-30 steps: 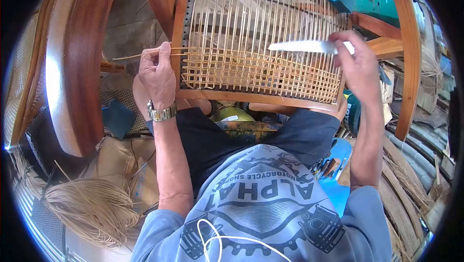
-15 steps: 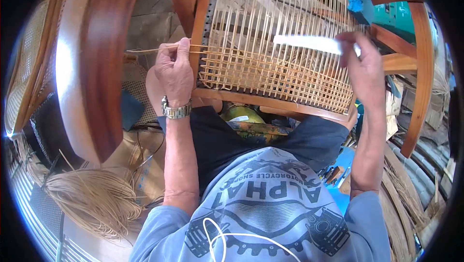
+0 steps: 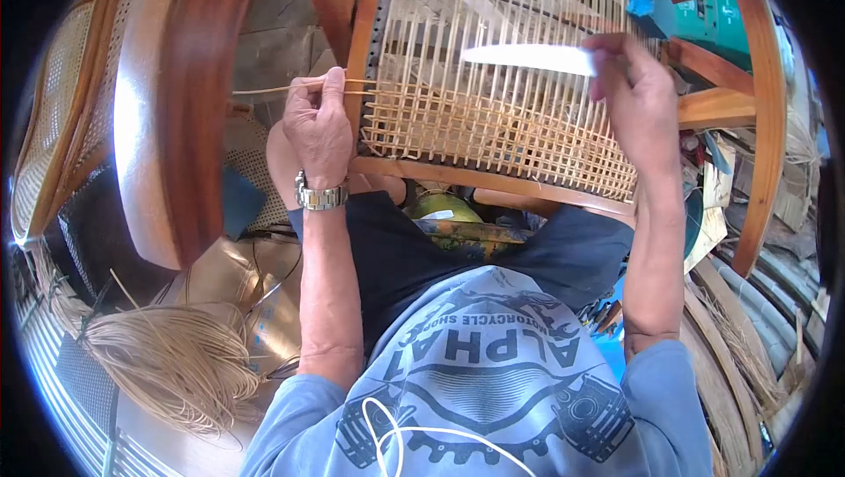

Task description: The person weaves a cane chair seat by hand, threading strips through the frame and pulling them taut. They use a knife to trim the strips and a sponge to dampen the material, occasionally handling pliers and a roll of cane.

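My left hand (image 3: pixel 319 129), with a metal watch at the wrist, is closed in a pinch on a thin cane strand (image 3: pixel 264 91) at the left rail of the wooden chair frame (image 3: pixel 356 81). From there the strand runs over the rail into the partly woven cane seat (image 3: pixel 502 129). Over the right part of the seat, my right hand (image 3: pixel 635 94) is closed around one end of a flat, bright, pointed strip (image 3: pixel 528 56). Its tip points left above the lengthwise strands. Glare hides what the strip is made of.
A blue foam block (image 3: pixel 650 2) sits at the seat's upper right corner. Curved wooden chair parts (image 3: pixel 189 116) rise close on the left. Below them lies a bundle of loose cane (image 3: pixel 172 354). Wood strips (image 3: pixel 731 371) lie at the lower right.
My right hand has moved left and slightly up, carrying the bright strip further over the seat. My left hand keeps its pinch on the strand at the rail.
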{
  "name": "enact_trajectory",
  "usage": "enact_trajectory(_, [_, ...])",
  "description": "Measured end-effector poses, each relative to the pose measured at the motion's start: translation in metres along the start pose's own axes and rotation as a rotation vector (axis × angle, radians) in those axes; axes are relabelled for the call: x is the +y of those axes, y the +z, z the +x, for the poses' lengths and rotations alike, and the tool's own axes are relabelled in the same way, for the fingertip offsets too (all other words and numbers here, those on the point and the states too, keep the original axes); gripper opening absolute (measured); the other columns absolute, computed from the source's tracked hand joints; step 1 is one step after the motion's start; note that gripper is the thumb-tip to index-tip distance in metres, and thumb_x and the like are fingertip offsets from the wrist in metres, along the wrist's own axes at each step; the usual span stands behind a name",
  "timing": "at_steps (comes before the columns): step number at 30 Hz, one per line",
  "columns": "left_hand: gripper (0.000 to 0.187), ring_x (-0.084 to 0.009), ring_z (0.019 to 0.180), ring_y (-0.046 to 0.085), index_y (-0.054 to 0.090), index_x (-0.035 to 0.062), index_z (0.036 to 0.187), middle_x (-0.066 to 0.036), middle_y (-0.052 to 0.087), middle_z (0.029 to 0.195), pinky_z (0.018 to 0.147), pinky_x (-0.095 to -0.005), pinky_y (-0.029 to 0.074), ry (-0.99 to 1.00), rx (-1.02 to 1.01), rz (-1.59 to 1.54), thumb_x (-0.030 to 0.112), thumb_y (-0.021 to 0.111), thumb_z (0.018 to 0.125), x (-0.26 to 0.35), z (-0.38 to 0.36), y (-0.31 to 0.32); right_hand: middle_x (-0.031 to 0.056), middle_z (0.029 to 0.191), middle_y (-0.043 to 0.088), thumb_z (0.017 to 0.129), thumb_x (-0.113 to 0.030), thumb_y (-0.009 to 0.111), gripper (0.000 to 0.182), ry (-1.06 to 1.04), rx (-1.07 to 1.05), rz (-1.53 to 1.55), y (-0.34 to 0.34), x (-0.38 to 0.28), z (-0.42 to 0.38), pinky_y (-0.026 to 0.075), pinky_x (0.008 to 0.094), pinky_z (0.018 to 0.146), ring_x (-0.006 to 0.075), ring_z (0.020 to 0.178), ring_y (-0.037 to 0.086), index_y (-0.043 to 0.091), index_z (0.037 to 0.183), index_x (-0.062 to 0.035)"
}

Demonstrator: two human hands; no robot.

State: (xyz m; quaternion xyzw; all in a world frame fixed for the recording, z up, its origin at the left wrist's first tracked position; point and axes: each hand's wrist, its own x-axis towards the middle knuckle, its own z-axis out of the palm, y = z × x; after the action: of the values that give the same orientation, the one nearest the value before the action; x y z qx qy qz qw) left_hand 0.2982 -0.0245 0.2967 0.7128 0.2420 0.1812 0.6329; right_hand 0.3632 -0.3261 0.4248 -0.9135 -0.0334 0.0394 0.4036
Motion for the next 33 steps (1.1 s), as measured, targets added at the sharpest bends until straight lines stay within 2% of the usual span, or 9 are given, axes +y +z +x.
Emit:
enact_trajectory(3, [0.018, -0.0045, 0.072, 0.054, 0.068, 0.0023, 0.085, 0.0, 0.066, 0.079, 0.064, -0.0224, 0.046, -0.061, 0.026, 0.287, 0.015, 0.071, 0.098, 0.037, -0.009, 0.005, 0.0018, 0.069, 0.064, 0.101, -0.011, 0.054, 0.02, -0.031, 0.107, 0.015, -0.017, 0.018, 0.003, 0.045, 0.0273, 0.054, 0.007, 0.06, 0.058, 0.071, 0.109, -0.004])
enact_trajectory(7, [0.019, -0.0049, 0.072, 0.054, 0.068, 0.0034, 0.087, 0.001, 0.066, 0.078, 0.066, -0.0226, 0.046, -0.024, -0.026, 0.119, 0.019, 0.072, 0.098, -0.01, 0.002, -0.003, 0.0029, 0.07, 0.065, 0.101, -0.011, 0.051, 0.023, -0.039, -0.146, 0.033, -0.01, 0.037, -0.014, 0.046, 0.0307, 0.051, 0.0113, 0.056, 0.058, 0.07, 0.111, -0.0032])
enact_trajectory(11, [0.022, -0.0053, 0.071, 0.053, 0.067, 0.0026, 0.088, 0.001, 0.065, 0.078, 0.065, -0.0227, 0.045, 0.045, -0.028, 0.068, 0.021, 0.072, 0.099, -0.021, 0.005, -0.005, 0.0053, 0.071, 0.066, 0.101, -0.01, 0.051, 0.023, 0.036, -0.115, 0.021, -0.021, 0.039, -0.008, 0.047, 0.0304, 0.052, 0.0118, 0.058, 0.06, 0.07, 0.111, -0.0017])
enact_trajectory(13, [0.021, -0.0056, 0.071, 0.053, 0.067, 0.0025, 0.088, 0.001, 0.064, 0.079, 0.065, -0.023, 0.045, 0.032, -0.021, 0.042, 0.021, 0.071, 0.099, -0.019, 0.004, -0.003, 0.0078, 0.073, 0.067, 0.099, -0.01, 0.053, 0.022, -0.07, 0.066, 0.044, -0.02, 0.04, 0.0, 0.048, 0.0306, 0.053, 0.0126, 0.06, 0.063, 0.07, 0.109, -0.0007])
enact_trajectory(18, [0.024, -0.0062, 0.072, 0.053, 0.066, 0.004, 0.089, 0.0, 0.065, 0.081, 0.066, -0.0235, 0.046, 0.093, -0.012, 0.17, 0.025, 0.071, 0.099, -0.021, 0.006, -0.005, 0.0102, 0.077, 0.071, 0.097, -0.013, 0.057, 0.022, -0.123, -0.203, -0.03, -0.001, 0.032, 0.003, 0.05, 0.0329, 0.054, 0.0148, 0.061, 0.065, 0.072, 0.108, -0.0022])
enact_trajectory(23, [0.021, -0.0068, 0.073, 0.054, 0.066, 0.0029, 0.088, 0.0, 0.065, 0.081, 0.068, -0.0244, 0.046, 0.077, -0.006, 0.168, 0.02, 0.072, 0.098, -0.018, 0.006, -0.004, 0.0124, 0.077, 0.071, 0.095, -0.011, 0.054, 0.022, -0.092, 0.032, 0.055, -0.002, 0.022, 0.01, 0.052, 0.0374, 0.059, 0.0168, 0.064, 0.068, 0.073, 0.104, -0.0036])
enact_trajectory(26, [0.024, -0.0077, 0.072, 0.056, 0.067, 0.0035, 0.092, -0.002, 0.067, 0.083, 0.066, -0.0262, 0.049, 0.04, -0.015, 0.266, 0.026, 0.069, 0.101, -0.015, 0.004, -0.005, 0.0135, 0.083, 0.073, 0.096, -0.013, 0.052, 0.026, -0.195, -0.213, -0.116, 0.003, 0.025, 0.006, 0.055, 0.0399, 0.064, 0.021, 0.069, 0.069, 0.072, 0.108, 0.0003])
enact_trajectory(31, [0.02, -0.0077, 0.076, 0.056, 0.066, 0.0026, 0.091, -0.001, 0.066, 0.085, 0.07, -0.025, 0.049, 0.017, -0.037, 0.102, 0.02, 0.071, 0.1, -0.028, 0.01, -0.007, 0.0139, 0.085, 0.073, 0.096, -0.014, 0.052, 0.029, -0.061, -0.034, -0.048, -0.046, 0.056, -0.004, 0.054, 0.0386, 0.061, 0.0196, 0.067, 0.068, 0.071, 0.11, 0.0012])
enact_trajectory(33, [0.02, -0.0078, 0.076, 0.056, 0.066, 0.003, 0.091, -0.001, 0.066, 0.085, 0.07, -0.0246, 0.049, 0.002, -0.035, 0.099, 0.02, 0.071, 0.1, -0.03, 0.013, -0.009, 0.0051, 0.071, 0.064, 0.101, -0.014, 0.051, 0.025, 0.1, -0.121, -0.098, -0.056, 0.061, -0.017, 0.05, 0.0325, 0.061, 0.0122, 0.064, 0.061, 0.07, 0.111, -0.001])
